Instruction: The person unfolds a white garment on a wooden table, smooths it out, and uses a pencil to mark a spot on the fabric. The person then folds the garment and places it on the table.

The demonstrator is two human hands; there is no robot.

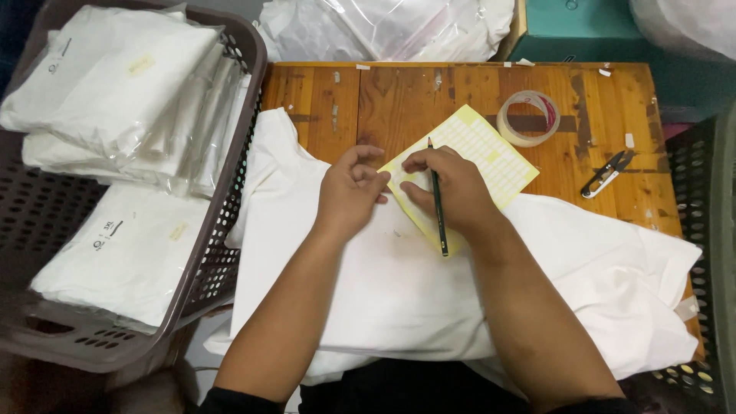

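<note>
Right hand (452, 188) is gripping a dark green pencil (438, 203), fingers pinching the pale yellow label sheet (491, 149) lying on white cloth (399, 284) on the counter; left hand (349, 192) is helping, fingers loosely apart; peeling appears under way, calling for fine fingertip control.

A pale yellow label sheet (491, 153) gridded with small white stickers lies on white cloth (399, 284) over an orange-brown wooden bench (399, 96). The pencil (438, 203) is dark green, the tape roll (529, 118) clear beige, the basket (218, 238) grey-brown, its packets (115, 77) white.
</note>
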